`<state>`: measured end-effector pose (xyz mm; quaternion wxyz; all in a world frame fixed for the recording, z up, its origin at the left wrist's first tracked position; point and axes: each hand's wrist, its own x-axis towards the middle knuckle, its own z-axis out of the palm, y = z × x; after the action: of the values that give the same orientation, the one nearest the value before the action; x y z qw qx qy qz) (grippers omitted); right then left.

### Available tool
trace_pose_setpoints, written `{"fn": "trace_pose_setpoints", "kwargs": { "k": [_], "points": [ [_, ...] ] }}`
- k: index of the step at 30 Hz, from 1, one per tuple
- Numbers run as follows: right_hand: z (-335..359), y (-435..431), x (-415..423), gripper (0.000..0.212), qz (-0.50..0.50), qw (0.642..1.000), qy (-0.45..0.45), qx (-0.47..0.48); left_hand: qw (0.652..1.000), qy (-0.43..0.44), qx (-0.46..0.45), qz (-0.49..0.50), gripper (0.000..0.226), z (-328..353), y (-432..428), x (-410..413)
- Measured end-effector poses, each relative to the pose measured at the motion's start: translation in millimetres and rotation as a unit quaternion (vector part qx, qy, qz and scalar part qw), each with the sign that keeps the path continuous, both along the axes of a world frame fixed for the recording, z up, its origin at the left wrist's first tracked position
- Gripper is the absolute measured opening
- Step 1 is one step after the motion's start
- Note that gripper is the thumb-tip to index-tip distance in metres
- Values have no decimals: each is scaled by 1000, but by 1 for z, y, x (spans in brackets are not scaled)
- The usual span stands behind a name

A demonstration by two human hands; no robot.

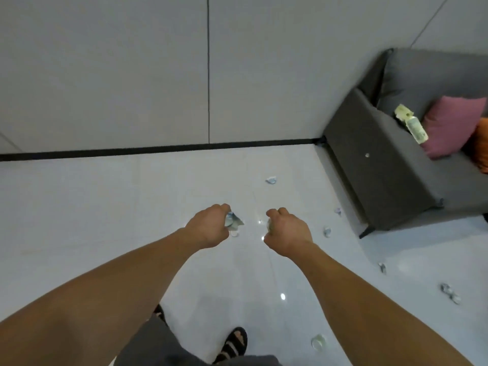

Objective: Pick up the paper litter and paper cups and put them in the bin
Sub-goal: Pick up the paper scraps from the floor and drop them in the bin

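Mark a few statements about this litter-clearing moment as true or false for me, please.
1. The left hand grips crumpled paper. True.
2. The right hand is open and empty. False: its fingers are curled round a paper wad.
3. A pink cushion lies on the grey sofa. True.
4. No litter lies on the floor beside the sofa. False: a crumpled scrap lies there.
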<state>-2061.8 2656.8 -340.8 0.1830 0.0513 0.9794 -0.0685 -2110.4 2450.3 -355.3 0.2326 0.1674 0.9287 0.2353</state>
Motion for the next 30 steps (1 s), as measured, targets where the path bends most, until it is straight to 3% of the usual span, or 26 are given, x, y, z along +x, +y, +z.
{"fn": "trace_pose_setpoints", "kwargs": {
  "k": [7,16,25,30],
  "points": [
    [20,-180,-73,55,181,982,38,23,987,21,-6,157,42,11,-187,-6],
    [35,-443,-124,56,333,941,66,4,947,45,-41,316,40,36,-453,6],
    [38,-631,-173,56,448,891,68,-7,908,48,-31,415,41,37,-600,-13],
    [28,-734,-223,55,500,864,57,-13,882,38,-69,465,42,35,-686,-40]
  ]
}}
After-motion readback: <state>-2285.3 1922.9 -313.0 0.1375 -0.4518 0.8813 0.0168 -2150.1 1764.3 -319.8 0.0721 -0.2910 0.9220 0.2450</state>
